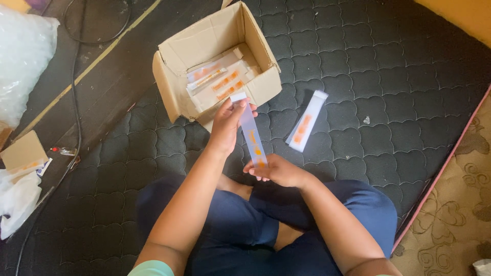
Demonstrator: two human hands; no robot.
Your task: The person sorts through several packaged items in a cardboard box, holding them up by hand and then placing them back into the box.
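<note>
Person seated cross-legged in dark blue trousers (pixel 245 230) on a black quilted mattress (pixel 388 92), head view looking down.

Right hand (pixel 279 171): near centre, just above the lap. Fingers clenched on the near end of a long narrow translucent plastic sachet with orange print (pixel 250 134).

Left hand (pixel 227 122): farther, slightly left of the right hand. Fingers pinch the far end of the same sachet, by its white top strip. Sachet runs between both hands, tilted, far end up-left, near end down-right, lifted off the mattress.

Right of the hands: a second flat translucent sachet with orange print (pixel 306 121) lies on the mattress, angled, apart from both hands and just right of the box.

Just beyond the left hand: open brown cardboard box (pixel 174 76), flaps up, resting on the mattress edge. Inside, a loose stack of similar sachets (pixel 220 79), white with orange marks. Held sachet's far end sits right in front of the box's near wall; can't tell whether it touches.

Left side, off the mattress: dark floor (pixel 102 71) with a pale diagonal line, a black cable (pixel 76 102) running near to far. Near left, crumpled white plastic bag (pixel 18 202); just beyond it a small flat piece of brown cardboard (pixel 23 150). Far left, a large clear plastic bag (pixel 23 56).

Right edge: beige patterned carpet (pixel 450 214) beside the mattress border.
</note>
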